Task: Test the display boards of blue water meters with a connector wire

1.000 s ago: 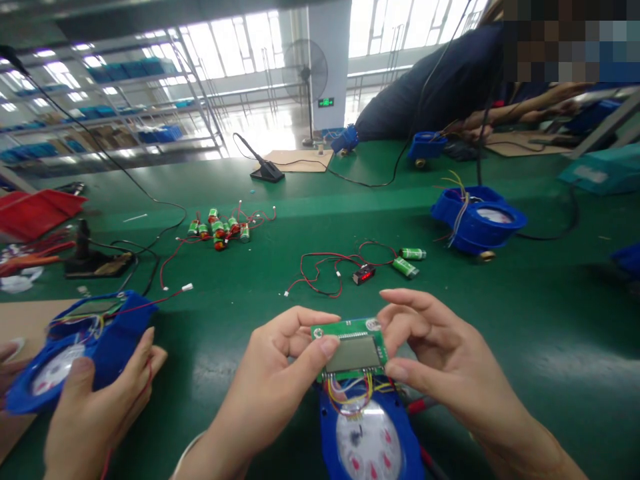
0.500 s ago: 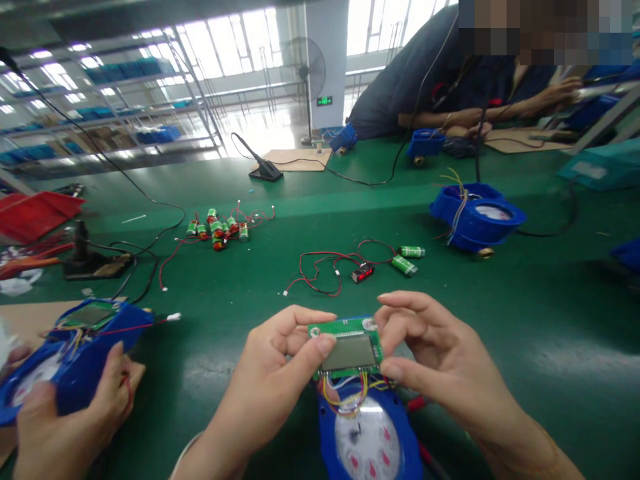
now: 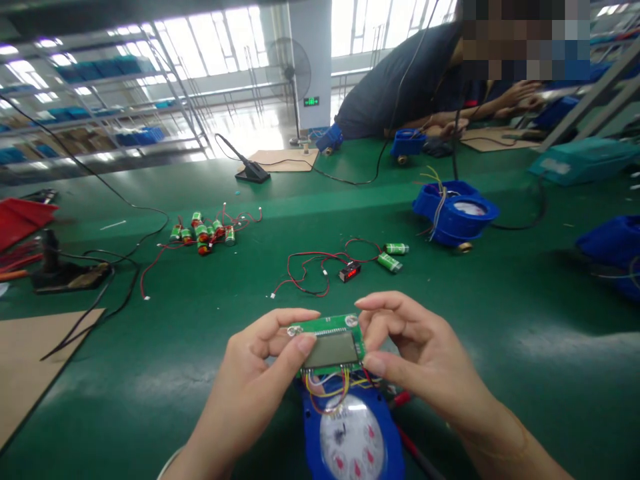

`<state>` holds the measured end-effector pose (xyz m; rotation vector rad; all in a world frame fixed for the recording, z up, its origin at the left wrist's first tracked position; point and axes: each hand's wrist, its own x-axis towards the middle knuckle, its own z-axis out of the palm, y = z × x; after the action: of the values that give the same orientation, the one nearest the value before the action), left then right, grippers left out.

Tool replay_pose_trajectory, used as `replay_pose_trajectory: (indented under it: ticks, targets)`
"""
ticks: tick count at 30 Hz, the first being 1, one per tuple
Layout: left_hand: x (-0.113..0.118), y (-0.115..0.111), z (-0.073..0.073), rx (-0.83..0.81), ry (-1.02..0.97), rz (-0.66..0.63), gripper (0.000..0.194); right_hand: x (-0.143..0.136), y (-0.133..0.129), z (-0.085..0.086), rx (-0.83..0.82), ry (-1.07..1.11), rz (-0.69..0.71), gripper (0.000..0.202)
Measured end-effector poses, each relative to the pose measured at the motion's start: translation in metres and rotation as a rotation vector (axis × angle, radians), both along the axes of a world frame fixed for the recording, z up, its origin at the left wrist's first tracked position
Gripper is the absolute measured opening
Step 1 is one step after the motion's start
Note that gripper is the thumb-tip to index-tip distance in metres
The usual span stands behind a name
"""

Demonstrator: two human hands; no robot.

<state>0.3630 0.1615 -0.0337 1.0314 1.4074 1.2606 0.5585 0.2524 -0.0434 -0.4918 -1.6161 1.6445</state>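
A green circuit board [image 3: 327, 325] with a grey LCD screen is tilted up toward me. My left hand [image 3: 267, 360] grips its left side, thumb on the front near the screen. At the board's right edge is my right hand [image 3: 417, 353], its thumb against the lower corner and its fingers curled at the upper corner. Yellow, white and red wires [image 3: 325, 393] run from the board down to a blue water meter [image 3: 393, 440] with a round white dial [image 3: 351, 437] and red pointers. The fingers behind the board are hidden.
Green batteries [image 3: 390, 262] with red-black leads lie ahead beside a small red digital display [image 3: 349, 271]. More wired batteries [image 3: 201, 233] are heaped to the left. Other blue meters [image 3: 456, 213] stand at right. A black stand [image 3: 70, 273] and cardboard [image 3: 40, 367] are left; a co-worker [image 3: 400, 87] sits opposite.
The view has turned slightly right, so the scene shifts left. Another person's hands and the blue meter they held at the left have left view. My hands keep nearly the same hold on the board.
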Motion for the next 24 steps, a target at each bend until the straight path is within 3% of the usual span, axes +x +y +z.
replay_pose_trajectory:
  ticks: [9,16,20,24]
  targets:
    - [-0.0023,0.0003,-0.0009,-0.024,0.067,0.055,0.036,0.0008,-0.0003,-0.0006,-0.002,-0.008,0.040,0.027]
    - [-0.0043,-0.0004,-0.0020,-0.029,0.086,0.035,0.038,0.0012,0.0006,0.0002,0.027,-0.032,0.040,0.040]
    - [-0.0045,-0.0039,0.0004,0.125,0.229,0.030,0.034,0.0038,-0.0023,-0.0014,0.088,-0.020,-0.019,0.051]
    - [0.0011,-0.0066,0.0028,0.388,0.373,0.120,0.053,0.0060,-0.0071,0.0004,0.270,0.008,-0.195,0.053]
